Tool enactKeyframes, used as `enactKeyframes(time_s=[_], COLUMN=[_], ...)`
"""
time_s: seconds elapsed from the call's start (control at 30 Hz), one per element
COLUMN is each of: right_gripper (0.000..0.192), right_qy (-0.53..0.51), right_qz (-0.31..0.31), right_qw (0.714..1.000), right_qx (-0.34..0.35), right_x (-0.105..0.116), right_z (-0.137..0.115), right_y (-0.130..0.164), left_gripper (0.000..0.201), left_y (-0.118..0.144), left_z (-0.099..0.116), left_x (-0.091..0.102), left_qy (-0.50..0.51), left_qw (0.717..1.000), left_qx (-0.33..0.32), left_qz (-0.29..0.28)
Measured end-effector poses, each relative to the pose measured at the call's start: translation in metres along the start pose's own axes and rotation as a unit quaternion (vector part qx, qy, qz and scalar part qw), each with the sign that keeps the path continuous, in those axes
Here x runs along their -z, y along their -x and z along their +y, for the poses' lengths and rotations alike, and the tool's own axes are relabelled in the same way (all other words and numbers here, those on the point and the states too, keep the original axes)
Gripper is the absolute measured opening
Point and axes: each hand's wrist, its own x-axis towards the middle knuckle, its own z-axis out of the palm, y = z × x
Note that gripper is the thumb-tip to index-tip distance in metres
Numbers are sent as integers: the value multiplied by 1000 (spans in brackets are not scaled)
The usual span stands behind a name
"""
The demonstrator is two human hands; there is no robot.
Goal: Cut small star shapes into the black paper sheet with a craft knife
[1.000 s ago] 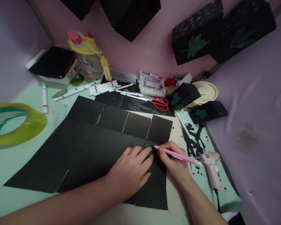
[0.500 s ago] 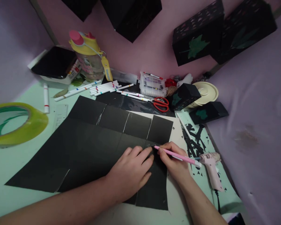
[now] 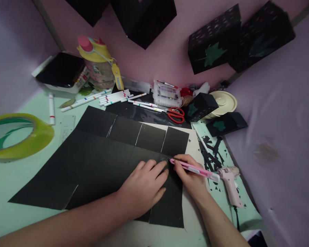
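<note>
While L hand [image 3: 144, 188] lies flat on blk card [image 3: 98, 161], R hand [image 3: 193, 181] grips pink tool [image 3: 197, 169], mint tbl [image 3: 5, 183] fronting pink wall [image 3: 159, 63].

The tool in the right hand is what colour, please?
The tool is pink with a white end; best seen in the head view.

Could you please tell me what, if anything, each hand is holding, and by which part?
The right hand holds a pink pen-shaped tool near its tip. The left hand grips nothing; it rests on the black paper.
</note>
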Motion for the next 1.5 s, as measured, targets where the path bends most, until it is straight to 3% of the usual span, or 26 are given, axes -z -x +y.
enactKeyframes(time_s=[0.2,0.43,0.67,1.5], right_gripper=[10,13,20,19], right_qy=[25,56,76,64], right_qz=[-1,25,104,122], right_qw=[1000,997,990,990], right_qx=[12,-38,-54,-25], right_x=[-1,-10,-26,-28], right_z=[-13,-28,-19,-12], right_y=[3,8,12,17], left_gripper=[37,33,33,37], left_y=[1,2,2,1], left_z=[0,0,0,-1], left_x=[2,4,6,2], left_qy=[5,17,29,30], left_qw=[1000,1000,1000,999], left_qx=[-1,-3,-3,1], left_qz=[-2,-2,-8,-14])
